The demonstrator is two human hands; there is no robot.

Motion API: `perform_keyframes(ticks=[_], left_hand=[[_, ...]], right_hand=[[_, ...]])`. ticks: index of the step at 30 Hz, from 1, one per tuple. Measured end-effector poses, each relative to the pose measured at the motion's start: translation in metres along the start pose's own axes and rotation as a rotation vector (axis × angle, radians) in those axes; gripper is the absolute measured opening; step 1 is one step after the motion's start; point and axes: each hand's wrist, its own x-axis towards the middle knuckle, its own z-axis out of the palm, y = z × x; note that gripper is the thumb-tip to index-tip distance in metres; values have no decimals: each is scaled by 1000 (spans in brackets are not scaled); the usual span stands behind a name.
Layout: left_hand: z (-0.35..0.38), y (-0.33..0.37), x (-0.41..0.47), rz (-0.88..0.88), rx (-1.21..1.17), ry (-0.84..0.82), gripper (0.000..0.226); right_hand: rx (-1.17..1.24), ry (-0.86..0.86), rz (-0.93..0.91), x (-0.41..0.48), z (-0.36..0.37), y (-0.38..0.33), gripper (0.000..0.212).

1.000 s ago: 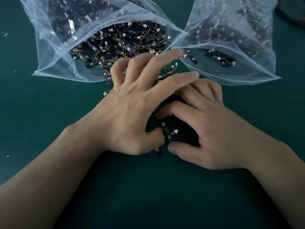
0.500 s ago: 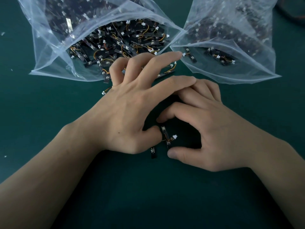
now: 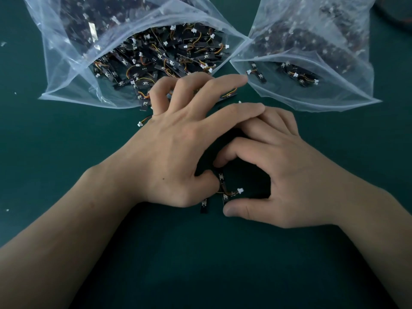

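Observation:
A small black circuit strip with orange wires and a white plug lies on the green mat between my hands. My right hand pinches it lengthwise, the curled index tip at its far end and the thumb at its near end. My left hand lies over the mat with its fingers spread toward the bags, and its thumb touches the strip's left side. A second black strip pokes out from under the base of my left thumb.
An open clear bag full of the same strips lies at the upper left, with some spilled at its mouth. A second clear bag lies at the upper right and holds several strips. A loose white plug rests beside my left hand.
My hands have hardly moved. The strip between my right index and thumb has shifted slightly, and the second strip shows a little more from under my left thumb.

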Motion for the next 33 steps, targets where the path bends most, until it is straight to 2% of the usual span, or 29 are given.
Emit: perform_keyframes(ticks=[9,24,26,29,33], left_hand=[[2,-1,1,3,2,28,104],[2,-1,1,9,-33,4,100],[2,-1,0,13,-65,50,98],[0,-3,0,-57,-135,230,86],[1,-10,0,-222,-149,465,62]], right_hand=[[13,17,57,2,4,-3,61],[1,26,39,3,4,-1,64],[46,61,28,2,1,0,67],[196,139,35,0,-6,2,65],[283,276,64,-3,-7,7,31]])
